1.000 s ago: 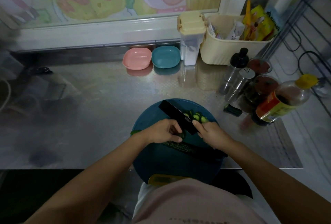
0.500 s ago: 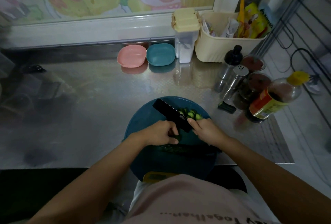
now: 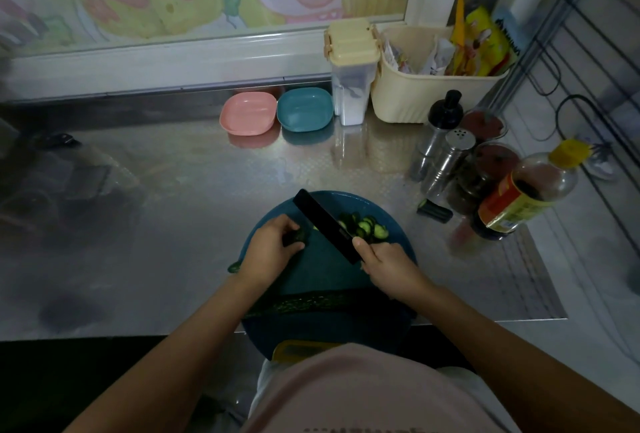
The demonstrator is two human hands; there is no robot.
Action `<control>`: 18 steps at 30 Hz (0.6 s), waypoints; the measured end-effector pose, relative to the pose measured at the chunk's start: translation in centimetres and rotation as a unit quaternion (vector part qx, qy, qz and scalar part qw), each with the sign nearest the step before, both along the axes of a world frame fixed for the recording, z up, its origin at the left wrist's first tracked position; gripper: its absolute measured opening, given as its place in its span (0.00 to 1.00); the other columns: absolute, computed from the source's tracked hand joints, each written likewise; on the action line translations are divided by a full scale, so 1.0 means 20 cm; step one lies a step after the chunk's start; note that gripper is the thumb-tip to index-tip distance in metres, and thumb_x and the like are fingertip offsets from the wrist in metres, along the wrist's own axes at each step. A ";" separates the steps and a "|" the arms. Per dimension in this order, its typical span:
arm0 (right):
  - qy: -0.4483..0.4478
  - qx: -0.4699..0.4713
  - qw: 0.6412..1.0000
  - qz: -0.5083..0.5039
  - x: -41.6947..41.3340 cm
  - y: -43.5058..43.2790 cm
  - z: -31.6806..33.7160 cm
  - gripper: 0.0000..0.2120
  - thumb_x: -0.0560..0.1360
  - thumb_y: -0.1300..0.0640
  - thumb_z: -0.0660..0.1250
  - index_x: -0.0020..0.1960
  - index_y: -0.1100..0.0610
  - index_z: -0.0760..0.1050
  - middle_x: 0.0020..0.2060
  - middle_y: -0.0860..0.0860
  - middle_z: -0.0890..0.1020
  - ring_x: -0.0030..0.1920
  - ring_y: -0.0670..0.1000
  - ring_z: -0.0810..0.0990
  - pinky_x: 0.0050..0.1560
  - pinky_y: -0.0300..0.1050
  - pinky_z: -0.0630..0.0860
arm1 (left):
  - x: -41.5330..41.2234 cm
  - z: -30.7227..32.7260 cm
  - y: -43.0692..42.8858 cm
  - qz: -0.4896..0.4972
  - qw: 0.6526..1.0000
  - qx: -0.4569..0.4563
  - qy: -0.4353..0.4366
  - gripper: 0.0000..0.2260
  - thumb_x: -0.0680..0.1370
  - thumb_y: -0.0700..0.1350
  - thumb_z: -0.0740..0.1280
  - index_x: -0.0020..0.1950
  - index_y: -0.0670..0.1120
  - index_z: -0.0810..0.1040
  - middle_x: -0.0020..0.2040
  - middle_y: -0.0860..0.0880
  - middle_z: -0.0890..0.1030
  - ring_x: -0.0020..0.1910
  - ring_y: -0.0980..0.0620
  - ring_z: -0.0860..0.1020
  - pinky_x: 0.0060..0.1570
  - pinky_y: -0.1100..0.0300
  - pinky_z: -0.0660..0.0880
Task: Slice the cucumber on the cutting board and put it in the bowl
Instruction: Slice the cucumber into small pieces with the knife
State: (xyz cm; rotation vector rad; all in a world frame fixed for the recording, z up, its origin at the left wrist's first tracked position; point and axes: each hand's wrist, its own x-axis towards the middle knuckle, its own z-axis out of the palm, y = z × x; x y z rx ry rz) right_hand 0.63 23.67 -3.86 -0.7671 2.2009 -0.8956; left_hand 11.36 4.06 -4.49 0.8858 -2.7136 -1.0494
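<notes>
A round dark blue cutting board (image 3: pixel 322 270) lies at the counter's near edge. My left hand (image 3: pixel 268 252) grips a dark cucumber piece (image 3: pixel 296 236) on its left side, the cucumber's tail (image 3: pixel 234 267) poking out past the board's rim. My right hand (image 3: pixel 384 264) holds a black knife (image 3: pixel 323 225), blade slanting up and left, apart from the cucumber piece. Several cut slices (image 3: pixel 363 226) are piled right of the blade. Another long cucumber (image 3: pixel 322 303) lies across the board near me. A pink bowl (image 3: pixel 248 113) and a teal bowl (image 3: pixel 304 109) stand at the back.
A lidded white container (image 3: pixel 351 69) and a cream basket (image 3: pixel 433 86) of packets stand at the back right. Shakers (image 3: pixel 446 159), jars and a sauce bottle (image 3: pixel 526 190) crowd the right side, with a small dark object (image 3: pixel 434 211) beside the board. A wire rack (image 3: pixel 588 52) rises far right.
My left hand has slid the cucumber piece leftward, away from the knife. The blade has lifted off it and a gap shows between both hands. More slices lie right of the blade.
</notes>
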 end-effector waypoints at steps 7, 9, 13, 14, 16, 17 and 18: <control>-0.050 0.010 0.999 0.006 0.07 -0.09 0.01 0.29 0.81 0.43 0.49 0.29 0.59 0.67 0.26 0.53 0.71 0.26 0.50 0.70 0.32 0.44 0.68 | 0.03 -0.05 0.04 0.004 0.999 -0.037 0.029 0.12 0.72 0.41 0.73 0.53 0.40 0.77 0.52 0.44 0.78 0.52 0.49 0.76 0.48 0.65 0.68; -0.050 0.011 0.999 0.000 0.08 -0.09 0.00 0.29 0.81 0.44 0.49 0.27 0.58 0.65 0.25 0.53 0.70 0.25 0.48 0.69 0.32 0.44 0.68 | 0.05 -0.05 0.04 -0.006 0.999 -0.037 0.034 0.11 0.73 0.38 0.72 0.54 0.40 0.77 0.52 0.45 0.78 0.51 0.49 0.77 0.49 0.66 0.69; -0.039 0.027 0.999 -0.021 0.07 -0.09 -0.02 0.30 0.81 0.44 0.48 0.26 0.58 0.65 0.25 0.53 0.70 0.26 0.50 0.69 0.32 0.45 0.68 | 0.05 -0.05 0.06 -0.004 0.998 -0.019 0.062 0.12 0.73 0.38 0.72 0.55 0.41 0.77 0.51 0.46 0.78 0.47 0.56 0.73 0.47 0.75 0.65; -0.032 0.032 0.999 -0.028 0.06 -0.09 -0.02 0.30 0.81 0.43 0.48 0.27 0.58 0.66 0.26 0.54 0.71 0.26 0.50 0.70 0.32 0.46 0.69 | 0.05 -0.06 0.06 -0.006 0.998 -0.018 0.066 0.12 0.73 0.38 0.72 0.55 0.42 0.78 0.50 0.46 0.78 0.47 0.56 0.73 0.47 0.75 0.64; -0.020 0.038 0.998 -0.039 0.05 -0.09 -0.03 0.30 0.81 0.43 0.48 0.27 0.59 0.66 0.26 0.54 0.72 0.27 0.51 0.72 0.33 0.46 0.69 | 0.04 -0.07 0.08 -0.003 0.997 -0.018 0.074 0.12 0.73 0.39 0.72 0.55 0.43 0.78 0.50 0.47 0.78 0.47 0.56 0.73 0.46 0.76 0.64; -0.014 0.041 0.998 -0.040 0.04 -0.09 -0.03 0.30 0.81 0.43 0.48 0.27 0.58 0.66 0.26 0.54 0.72 0.28 0.51 0.72 0.33 0.46 0.69 | 0.05 -0.07 0.08 -0.001 0.997 -0.018 0.079 0.12 0.73 0.39 0.72 0.55 0.43 0.78 0.49 0.48 0.77 0.47 0.56 0.73 0.46 0.76 0.64; -0.007 0.042 0.998 -0.037 0.04 -0.09 -0.02 0.29 0.81 0.43 0.48 0.27 0.58 0.66 0.26 0.53 0.72 0.28 0.51 0.72 0.32 0.45 0.68 | 0.05 -0.07 0.08 0.001 0.996 -0.017 0.083 0.11 0.73 0.39 0.72 0.55 0.43 0.79 0.48 0.49 0.77 0.46 0.56 0.73 0.46 0.76 0.64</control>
